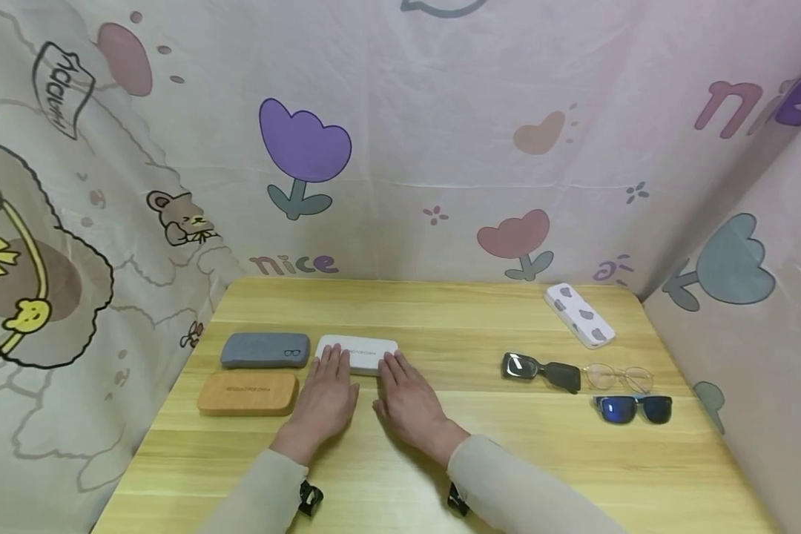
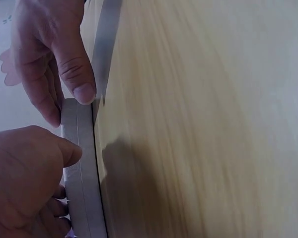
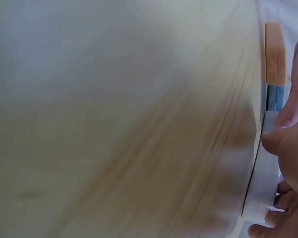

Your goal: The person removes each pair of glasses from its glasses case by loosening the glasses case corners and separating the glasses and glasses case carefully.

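Observation:
A white glasses case with small lettering on its lid lies flat on the wooden table. The left hand rests its nearly straight fingers on the left part of the lid. At the right end, the fingers of the right hand touch the case. In the head view both thumbs lie on the near side of the case. The left wrist view shows the case's front edge with its lid seam. Fingertips are partly hidden in the wrist views.
Left of the hands lie a grey-blue glasses case and an orange-tan case. On the right are black sunglasses, thin gold-rimmed glasses and blue-lensed sunglasses. A white patterned case lies behind them. Printed curtains enclose the table.

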Motion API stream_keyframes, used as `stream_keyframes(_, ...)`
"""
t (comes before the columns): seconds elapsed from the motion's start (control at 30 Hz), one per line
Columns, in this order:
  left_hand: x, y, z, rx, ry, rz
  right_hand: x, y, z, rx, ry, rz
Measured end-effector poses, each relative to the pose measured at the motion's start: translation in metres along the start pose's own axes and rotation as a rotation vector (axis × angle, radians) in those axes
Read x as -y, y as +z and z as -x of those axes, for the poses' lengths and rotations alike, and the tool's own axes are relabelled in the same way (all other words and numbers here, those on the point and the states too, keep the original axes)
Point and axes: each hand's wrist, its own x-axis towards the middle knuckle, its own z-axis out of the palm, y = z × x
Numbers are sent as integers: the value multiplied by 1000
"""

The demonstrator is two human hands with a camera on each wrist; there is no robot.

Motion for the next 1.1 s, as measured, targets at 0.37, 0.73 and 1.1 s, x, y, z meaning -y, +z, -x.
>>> stream_keyframes(0.37, 3, -1, -3, 16, -35, 28, -1, 4, -13, 13, -10, 20)
stream_keyframes(0.73, -2, 0, -8, 33, 32, -14, 5, 4, -16, 10, -10, 66)
stream_keyframes(1.1, 0, -4, -7, 41, 42, -22, 7, 1, -18, 58, -10, 69)
